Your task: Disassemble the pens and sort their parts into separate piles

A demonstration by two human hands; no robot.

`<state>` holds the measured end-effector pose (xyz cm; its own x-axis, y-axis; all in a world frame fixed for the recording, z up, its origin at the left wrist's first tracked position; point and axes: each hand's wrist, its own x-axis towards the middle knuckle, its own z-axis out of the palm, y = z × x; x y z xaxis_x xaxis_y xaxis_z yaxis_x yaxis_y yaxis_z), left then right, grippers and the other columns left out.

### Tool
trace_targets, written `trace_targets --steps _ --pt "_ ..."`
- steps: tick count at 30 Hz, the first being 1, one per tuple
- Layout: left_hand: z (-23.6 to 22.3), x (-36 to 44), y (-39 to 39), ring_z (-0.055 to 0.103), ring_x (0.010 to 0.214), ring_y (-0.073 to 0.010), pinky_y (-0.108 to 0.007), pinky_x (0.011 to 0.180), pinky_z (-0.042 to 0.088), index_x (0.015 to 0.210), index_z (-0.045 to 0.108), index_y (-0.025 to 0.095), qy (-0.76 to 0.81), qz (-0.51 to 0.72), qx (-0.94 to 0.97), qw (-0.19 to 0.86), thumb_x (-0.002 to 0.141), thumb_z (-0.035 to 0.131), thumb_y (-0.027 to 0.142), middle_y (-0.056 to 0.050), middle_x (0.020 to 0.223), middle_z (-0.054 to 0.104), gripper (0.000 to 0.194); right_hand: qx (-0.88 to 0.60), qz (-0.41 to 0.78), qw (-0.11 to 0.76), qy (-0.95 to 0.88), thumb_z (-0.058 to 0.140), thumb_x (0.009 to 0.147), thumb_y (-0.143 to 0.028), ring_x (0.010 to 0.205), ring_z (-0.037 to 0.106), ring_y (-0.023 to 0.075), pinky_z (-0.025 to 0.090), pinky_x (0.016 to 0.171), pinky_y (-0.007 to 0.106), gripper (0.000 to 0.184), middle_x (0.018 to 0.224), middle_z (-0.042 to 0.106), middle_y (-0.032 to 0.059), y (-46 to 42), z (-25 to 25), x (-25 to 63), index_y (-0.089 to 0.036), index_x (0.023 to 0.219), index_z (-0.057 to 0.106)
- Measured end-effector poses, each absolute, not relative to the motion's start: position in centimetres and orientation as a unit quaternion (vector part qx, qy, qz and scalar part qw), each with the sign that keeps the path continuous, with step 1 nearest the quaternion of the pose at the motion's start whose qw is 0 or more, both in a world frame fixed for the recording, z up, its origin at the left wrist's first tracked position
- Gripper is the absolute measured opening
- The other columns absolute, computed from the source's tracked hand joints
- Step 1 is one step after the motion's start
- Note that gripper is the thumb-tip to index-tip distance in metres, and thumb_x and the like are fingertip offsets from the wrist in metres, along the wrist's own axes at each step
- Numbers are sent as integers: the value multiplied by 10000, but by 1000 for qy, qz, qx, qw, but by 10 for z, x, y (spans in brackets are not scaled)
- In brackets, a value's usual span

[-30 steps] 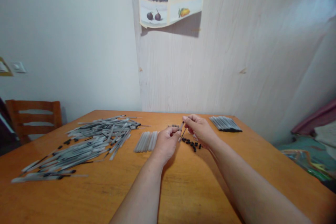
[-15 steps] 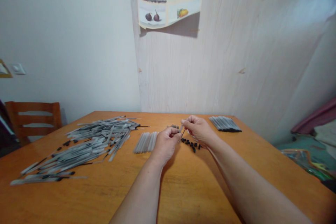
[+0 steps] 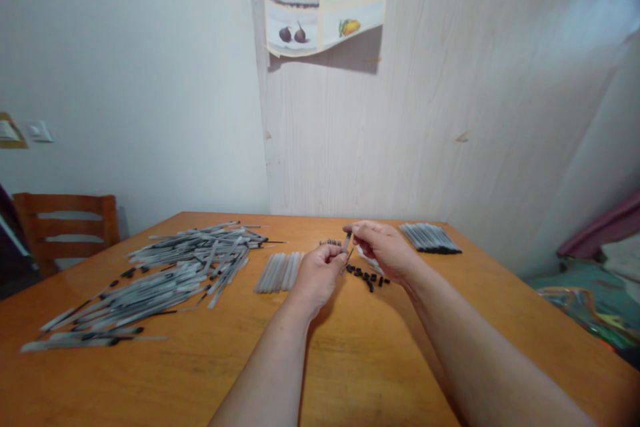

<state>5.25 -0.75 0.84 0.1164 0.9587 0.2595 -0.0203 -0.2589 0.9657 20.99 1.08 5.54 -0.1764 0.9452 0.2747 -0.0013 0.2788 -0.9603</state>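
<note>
My left hand (image 3: 323,273) is closed, thumb and forefinger pinching a slim translucent tube (image 3: 346,241) that stands upright with a dark upper end. At that top end, the fingers of my right hand (image 3: 377,245) are pinched on a small black cap, mostly hidden by the fingertips. A thin dark stick (image 3: 351,255) slants below, between the hands; which hand holds it I cannot tell. Beneath my right hand lie several small black caps (image 3: 369,276). A row of clear tubes (image 3: 277,272) lies left of my left hand, and short dark pieces (image 3: 330,242) stand in line behind it.
A large loose heap of tubes and black sticks (image 3: 170,280) covers the left of the wooden table (image 3: 240,373). At the back right lies a neat row of black-ended tubes (image 3: 430,238). A chair (image 3: 70,223) stands beyond the left edge, and bags (image 3: 590,313) lie at the right.
A dark end now shows on top of the tube, with my right fingers at it. My right hand has shifted slightly to the right; my left hand stays nearly in place.
</note>
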Motion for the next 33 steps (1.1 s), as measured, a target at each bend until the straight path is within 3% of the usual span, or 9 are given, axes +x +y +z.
trace_targets --steps 8,16,22,26,33 --pt "10 53 -10 492 630 -118 -244 632 372 827 677 157 425 540 581 436 755 680 344 -15 716 625 200 -410 435 521 -610 734 698 -518 487 327 87 245 497 245 360 532 463 -63 13 50 208 -197 718 572" --pt "12 54 -11 531 669 -138 -256 660 395 771 671 170 434 545 599 395 729 690 309 -17 718 637 145 -468 346 514 -630 738 696 -535 545 365 99 283 541 252 396 564 453 -62 10 52 202 -194 677 538" --pt "11 55 -10 513 649 -131 -251 650 390 835 682 157 429 539 583 432 759 671 331 -21 703 623 190 -405 448 513 -610 662 768 -529 510 351 88 236 489 244 353 625 526 -41 10 52 206 -182 817 621" --pt "11 55 -10 509 659 -129 -245 646 387 848 685 146 416 535 586 445 772 658 339 -31 740 638 209 -382 499 502 -595 697 727 -455 500 353 78 205 468 236 341 649 555 -23 11 52 210 -157 892 683" --pt "11 55 -12 529 668 -138 -251 658 399 814 671 168 432 545 582 422 741 683 311 -22 719 637 161 -417 458 512 -595 752 673 -496 478 324 85 230 478 238 352 508 454 -63 11 52 206 -199 678 563"
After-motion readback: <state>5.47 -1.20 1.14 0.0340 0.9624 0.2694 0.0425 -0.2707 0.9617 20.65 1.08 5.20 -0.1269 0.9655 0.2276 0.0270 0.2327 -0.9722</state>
